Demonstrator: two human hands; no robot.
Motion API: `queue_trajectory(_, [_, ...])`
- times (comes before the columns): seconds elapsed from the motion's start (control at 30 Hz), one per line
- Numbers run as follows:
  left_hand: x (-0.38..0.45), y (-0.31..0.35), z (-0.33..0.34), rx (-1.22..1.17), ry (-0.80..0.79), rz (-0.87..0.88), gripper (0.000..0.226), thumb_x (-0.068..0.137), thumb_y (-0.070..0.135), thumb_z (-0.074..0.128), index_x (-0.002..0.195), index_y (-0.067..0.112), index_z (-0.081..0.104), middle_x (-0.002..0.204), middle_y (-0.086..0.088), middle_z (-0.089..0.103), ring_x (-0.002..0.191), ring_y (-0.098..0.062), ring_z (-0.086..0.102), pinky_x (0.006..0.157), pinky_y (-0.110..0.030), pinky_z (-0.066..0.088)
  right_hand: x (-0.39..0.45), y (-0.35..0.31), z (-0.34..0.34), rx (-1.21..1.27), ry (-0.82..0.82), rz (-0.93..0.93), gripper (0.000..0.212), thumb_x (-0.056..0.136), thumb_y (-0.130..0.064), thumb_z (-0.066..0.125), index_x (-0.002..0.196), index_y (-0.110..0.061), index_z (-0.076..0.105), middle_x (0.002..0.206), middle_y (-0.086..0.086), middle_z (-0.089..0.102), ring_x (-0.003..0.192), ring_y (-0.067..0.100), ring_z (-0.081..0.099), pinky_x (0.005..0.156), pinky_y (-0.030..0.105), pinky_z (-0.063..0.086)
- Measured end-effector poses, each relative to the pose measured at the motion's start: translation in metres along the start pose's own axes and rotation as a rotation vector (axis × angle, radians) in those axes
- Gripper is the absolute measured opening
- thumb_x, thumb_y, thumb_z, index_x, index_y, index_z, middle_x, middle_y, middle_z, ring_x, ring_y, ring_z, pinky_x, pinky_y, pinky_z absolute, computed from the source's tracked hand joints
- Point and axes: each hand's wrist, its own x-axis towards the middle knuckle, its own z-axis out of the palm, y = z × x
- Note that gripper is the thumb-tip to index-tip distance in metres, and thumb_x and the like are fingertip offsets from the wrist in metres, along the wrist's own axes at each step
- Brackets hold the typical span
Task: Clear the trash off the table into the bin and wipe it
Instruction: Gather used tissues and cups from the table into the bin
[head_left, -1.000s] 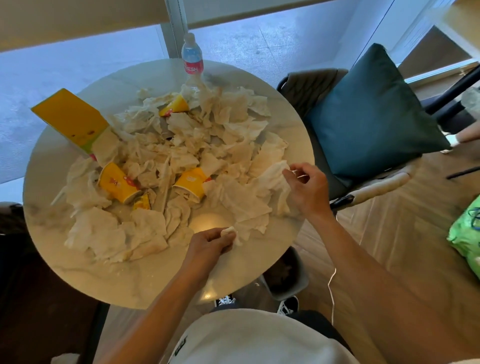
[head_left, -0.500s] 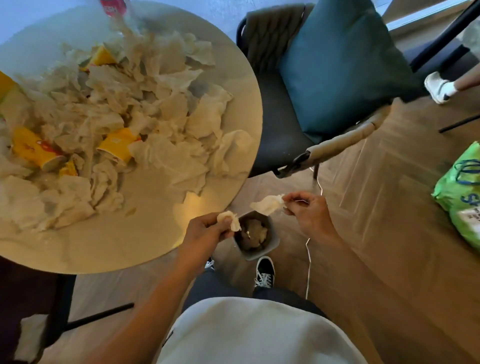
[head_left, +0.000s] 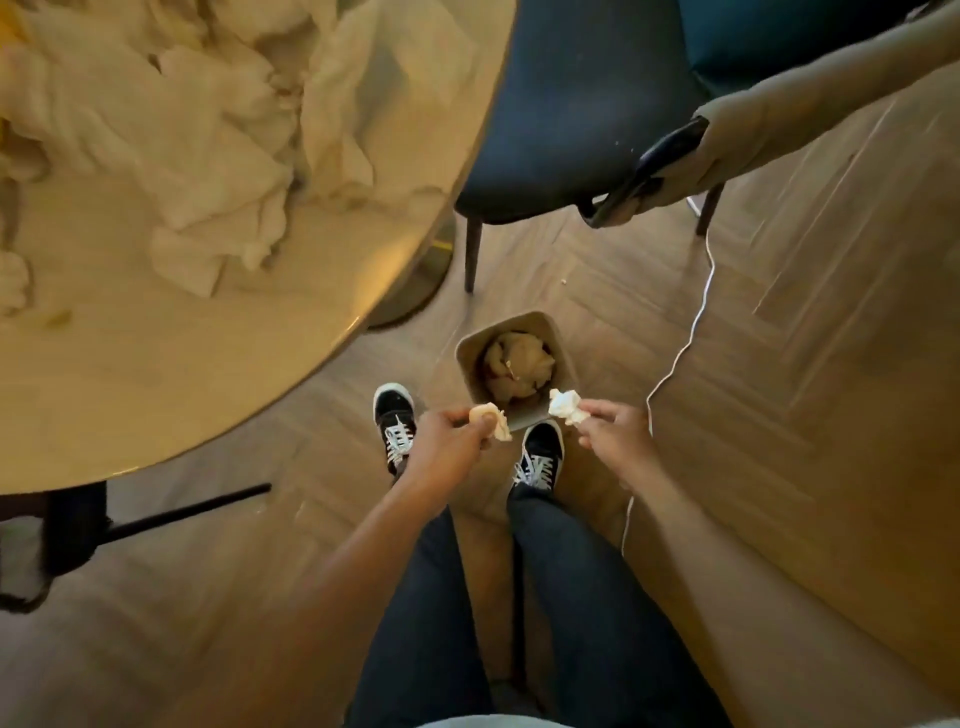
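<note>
Your left grip (head_left: 451, 440) pinches a crumpled tissue wad (head_left: 492, 418), fingers curled round it. Your right grip (head_left: 613, 434) pinches a second white tissue wad (head_left: 566, 406) at its fingertips. The bin (head_left: 514, 364) stands on the floor just ahead of both grips, between them, already holding crumpled paper. More tissues (head_left: 208, 135) lie heaped on the counter (head_left: 156, 374), up and left of your left grip.

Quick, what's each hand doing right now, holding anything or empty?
Left hand: pinches a crumpled tissue wad near the bin.
Right hand: pinches a white crumpled tissue by the bin's rim.
</note>
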Motion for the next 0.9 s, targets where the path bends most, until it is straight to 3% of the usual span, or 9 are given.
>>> queue_trajectory(0.1, [0.042, -0.018, 0.013, 0.060, 0.046, -0.043, 0.014, 0.091, 0.019, 0.063, 0.079, 0.024, 0.069, 0.081, -0.007, 0.070, 0.077, -0.016, 0.062, 0.084, -0.039, 0.054, 0.040, 0.014, 0.027, -0.003, -0.060, 0.037, 0.036, 0.084, -0.008, 0.062, 0.119, -0.013, 0.067, 0.105, 0.003, 0.068, 0.092, 0.015, 0.063, 0.090, 0.031, 0.052])
queue_trajectory(0.2, [0.087, -0.032, 0.024, 0.120, 0.081, -0.083, 0.016, 0.088, 0.020, 0.065, 0.073, 0.024, 0.067, 0.079, -0.008, 0.070, 0.073, -0.019, 0.062, 0.081, -0.041, 0.056, 0.077, 0.021, 0.054, 0.049, -0.117, 0.096, 0.038, 0.085, -0.006, 0.057, 0.122, -0.012, 0.064, 0.104, 0.001, 0.065, 0.098, 0.018, 0.061, 0.093, 0.035, 0.051])
queue_trajectory(0.37, [0.144, -0.032, 0.043, 0.236, 0.087, -0.066, 0.024, 0.087, 0.015, 0.063, 0.065, 0.025, 0.065, 0.075, -0.005, 0.068, 0.074, -0.019, 0.063, 0.079, -0.041, 0.057, 0.109, 0.023, 0.066, -0.098, -0.167, 0.087, 0.042, 0.087, -0.011, 0.052, 0.128, -0.017, 0.059, 0.122, 0.000, 0.058, 0.110, 0.021, 0.055, 0.096, 0.035, 0.047])
queue_trajectory(0.47, [0.160, -0.028, 0.052, 0.324, 0.039, -0.044, 0.012, 0.087, 0.019, 0.062, 0.093, 0.022, 0.072, 0.092, -0.003, 0.071, 0.086, -0.018, 0.067, 0.082, -0.039, 0.058, 0.111, 0.027, 0.051, -0.128, -0.153, 0.069, 0.040, 0.089, -0.014, 0.052, 0.128, -0.016, 0.059, 0.125, 0.008, 0.060, 0.109, 0.024, 0.057, 0.102, 0.042, 0.046])
queue_trajectory(0.53, [0.160, -0.023, 0.054, 0.383, -0.033, -0.057, 0.041, 0.086, 0.017, 0.065, 0.127, 0.020, 0.060, 0.109, -0.001, 0.065, 0.103, -0.021, 0.063, 0.091, -0.037, 0.054, 0.106, 0.029, 0.038, -0.130, -0.144, 0.074, 0.039, 0.088, -0.018, 0.055, 0.126, -0.018, 0.060, 0.118, 0.008, 0.064, 0.108, 0.024, 0.059, 0.101, 0.044, 0.048])
queue_trajectory(0.6, [0.151, -0.015, 0.052, 0.417, -0.081, -0.040, 0.053, 0.087, 0.012, 0.066, 0.137, 0.017, 0.049, 0.108, 0.000, 0.053, 0.114, -0.023, 0.056, 0.096, -0.033, 0.050, 0.096, 0.029, 0.025, -0.117, -0.146, 0.078, 0.038, 0.089, -0.018, 0.057, 0.126, -0.017, 0.060, 0.112, 0.007, 0.064, 0.103, 0.022, 0.059, 0.096, 0.041, 0.048])
queue_trajectory(0.7, [0.126, -0.002, 0.045, 0.451, -0.091, -0.014, 0.049, 0.088, 0.015, 0.065, 0.135, 0.019, 0.050, 0.109, 0.003, 0.053, 0.110, -0.021, 0.059, 0.091, -0.030, 0.051, 0.074, 0.019, 0.013, -0.070, -0.129, 0.067, 0.032, 0.092, -0.013, 0.055, 0.124, -0.014, 0.060, 0.107, 0.007, 0.064, 0.087, 0.015, 0.062, 0.084, 0.034, 0.051])
queue_trajectory(0.77, [0.107, 0.003, 0.036, 0.414, -0.092, -0.016, 0.035, 0.089, 0.020, 0.065, 0.124, 0.021, 0.058, 0.107, 0.001, 0.060, 0.102, -0.018, 0.062, 0.089, -0.033, 0.054, 0.055, 0.007, 0.009, -0.030, -0.123, 0.056, 0.030, 0.094, -0.010, 0.054, 0.123, -0.013, 0.059, 0.104, 0.006, 0.063, 0.077, 0.010, 0.060, 0.073, 0.027, 0.049])
queue_trajectory(0.9, [0.065, 0.018, 0.010, 0.318, -0.077, 0.052, 0.013, 0.089, 0.024, 0.064, 0.102, 0.026, 0.063, 0.099, 0.003, 0.067, 0.090, -0.014, 0.064, 0.081, -0.029, 0.055, 0.010, -0.029, 0.005, 0.018, -0.129, -0.012, 0.028, 0.095, -0.012, 0.054, 0.122, -0.015, 0.060, 0.100, 0.006, 0.064, 0.082, 0.013, 0.061, 0.073, 0.027, 0.050])
